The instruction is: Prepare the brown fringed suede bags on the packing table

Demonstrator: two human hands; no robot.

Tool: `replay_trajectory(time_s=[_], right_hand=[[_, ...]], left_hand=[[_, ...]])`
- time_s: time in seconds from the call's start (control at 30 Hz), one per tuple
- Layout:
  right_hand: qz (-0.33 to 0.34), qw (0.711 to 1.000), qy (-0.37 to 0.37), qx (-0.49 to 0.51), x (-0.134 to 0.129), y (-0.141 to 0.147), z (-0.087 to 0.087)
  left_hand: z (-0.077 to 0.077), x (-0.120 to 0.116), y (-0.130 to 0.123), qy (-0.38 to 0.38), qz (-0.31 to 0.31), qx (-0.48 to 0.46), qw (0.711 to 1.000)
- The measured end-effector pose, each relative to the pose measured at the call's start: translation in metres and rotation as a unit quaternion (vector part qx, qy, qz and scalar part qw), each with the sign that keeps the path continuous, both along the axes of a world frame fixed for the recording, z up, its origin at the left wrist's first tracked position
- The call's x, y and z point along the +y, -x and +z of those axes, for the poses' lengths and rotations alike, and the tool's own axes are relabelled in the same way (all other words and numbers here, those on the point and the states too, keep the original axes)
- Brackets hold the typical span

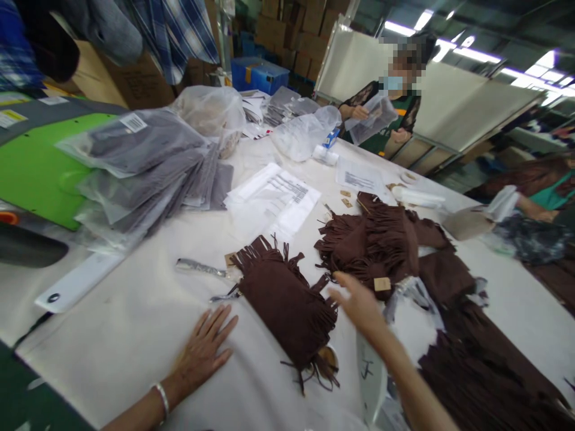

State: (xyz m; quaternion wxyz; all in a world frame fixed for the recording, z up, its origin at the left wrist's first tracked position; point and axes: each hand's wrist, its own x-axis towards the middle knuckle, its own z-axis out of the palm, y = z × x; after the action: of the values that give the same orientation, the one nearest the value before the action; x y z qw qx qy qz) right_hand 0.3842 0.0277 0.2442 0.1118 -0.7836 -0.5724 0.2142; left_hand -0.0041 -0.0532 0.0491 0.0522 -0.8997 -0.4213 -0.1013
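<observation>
Head: bags [135, 149] hold grey garments.

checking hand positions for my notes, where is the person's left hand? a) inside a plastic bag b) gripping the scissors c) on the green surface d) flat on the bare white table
d: the left hand lies palm down with fingers spread on the white table, just left of the folded brown fringed piece, holding nothing.
</observation>
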Motion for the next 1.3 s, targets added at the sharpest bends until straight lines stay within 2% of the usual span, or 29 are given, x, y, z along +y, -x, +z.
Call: replay_trajectory(time_s=[0.1,0.13,0.2,0.3,0.37,0.47,0.63,0.77,0.83,0.9,1.0,1.17,1.3], right_hand=[[0.088,0.992,0.087,0.011,-0.04,0.081,-0.073],[0.101,0.985,0.132,-0.04,-0.049,0.098,-0.093],[0.13,0.975,0.153,-0.099,-0.06,0.117,-0.121],[0.122,0.968,0.155,-0.158,-0.061,0.123,-0.139],[0.109,0.965,0.153,-0.18,-0.059,0.124,-0.142],[0.093,0.969,0.143,-0.18,-0.06,0.128,-0.139],[0.078,0.978,0.111,-0.159,-0.066,0.133,-0.129],[0.075,0.979,0.105,-0.158,-0.065,0.134,-0.118],[0.074,0.981,0.103,-0.148,-0.066,0.131,-0.109],[0.059,0.983,0.106,-0.137,-0.066,0.126,-0.095],[0.008,0.986,0.105,-0.128,-0.06,0.113,-0.066],[-0.036,0.995,0.066,-0.063,-0.046,0.092,0.001],[-0.036,0.993,0.078,0.075,-0.059,0.093,0.062]], left_hand=[[-0.004,0.0,-0.001,-0.007,0.004,-0.025,1.0],[-0.007,0.0,-0.001,-0.009,0.01,-0.042,0.999],[-0.014,0.0,-0.002,-0.019,0.015,-0.077,0.997],[-0.025,0.002,-0.003,-0.04,0.011,-0.114,0.993],[-0.028,0.004,-0.004,-0.045,0.014,-0.133,0.99],[-0.024,0.006,-0.005,-0.053,0.011,-0.128,0.99],[-0.013,0.002,-0.005,-0.063,0.005,-0.06,0.996],[-0.014,-0.001,-0.001,-0.041,0.013,-0.073,0.996],[-0.014,0.001,0.005,0.004,0.007,-0.103,0.995],[-0.012,0.006,0.013,0.105,-0.015,-0.156,0.982],[-0.003,0.019,0.03,0.245,-0.045,-0.245,0.937],[0.025,0.053,0.062,0.332,-0.012,-0.344,0.878],[0.057,0.084,0.085,0.422,0.028,-0.426,0.8]])
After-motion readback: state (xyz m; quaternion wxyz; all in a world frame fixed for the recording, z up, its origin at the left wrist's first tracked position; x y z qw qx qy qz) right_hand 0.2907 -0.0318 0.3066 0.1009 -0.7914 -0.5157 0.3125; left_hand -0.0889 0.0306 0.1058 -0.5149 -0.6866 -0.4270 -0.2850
